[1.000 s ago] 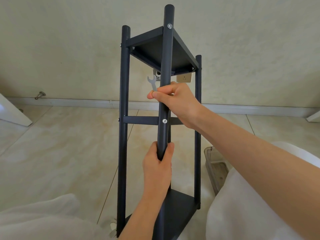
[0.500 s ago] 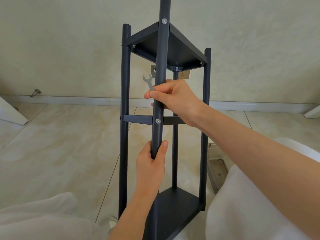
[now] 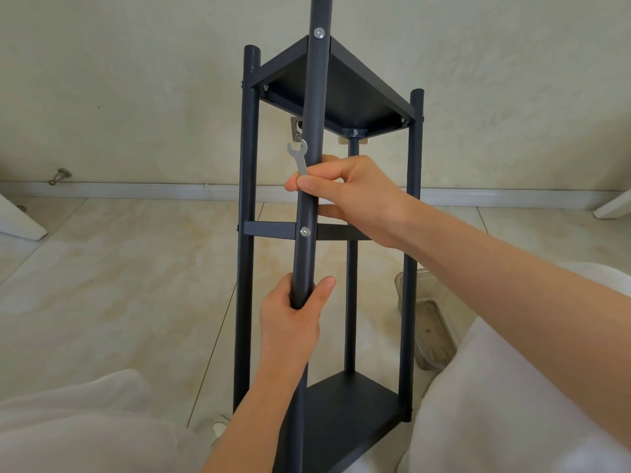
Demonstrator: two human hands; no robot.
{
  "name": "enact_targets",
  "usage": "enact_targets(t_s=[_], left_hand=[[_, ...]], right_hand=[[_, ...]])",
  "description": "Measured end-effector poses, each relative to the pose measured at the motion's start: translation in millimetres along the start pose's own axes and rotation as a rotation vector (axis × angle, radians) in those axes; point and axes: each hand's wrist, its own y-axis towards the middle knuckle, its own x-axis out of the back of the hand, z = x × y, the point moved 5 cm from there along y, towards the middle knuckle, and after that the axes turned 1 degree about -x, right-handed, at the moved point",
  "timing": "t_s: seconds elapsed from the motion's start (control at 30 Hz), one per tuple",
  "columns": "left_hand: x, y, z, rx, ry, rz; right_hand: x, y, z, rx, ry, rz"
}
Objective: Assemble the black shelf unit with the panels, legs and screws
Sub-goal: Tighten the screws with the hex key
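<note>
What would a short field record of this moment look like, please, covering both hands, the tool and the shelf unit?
left grip: wraps the front leg below the crossbar
right grip: pinches the wrench beside the front leg, above the crossbar
wrench: open end up, on no screw
shelf unit: standing, four legs, top panel and bottom panel fitted
screws: top screw and crossbar screw seated in the front leg
floor: clear container behind the right-side leg
</note>
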Motion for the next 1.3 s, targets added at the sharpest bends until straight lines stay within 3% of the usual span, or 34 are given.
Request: enact_targets(t_s=[0.27, 0.63, 0.83, 1.3], left_hand=[[-7, -5, 1, -0.035, 0.051, -0.015], [-16, -8, 0, 0.051, -0.004, 0.080], [-7, -6, 3, 0.013, 0.030, 0.016], [20, -1, -6, -0.090, 0.050, -0.058]], right_hand=[[13, -11, -2, -0.002, 0.004, 0.011], [18, -16, -2, 0.022, -0.038, -0.026], [15, -19, -14, -0.035, 0.007, -0.020], [-11, -46, -64, -0.118, -0.237, -0.164]])
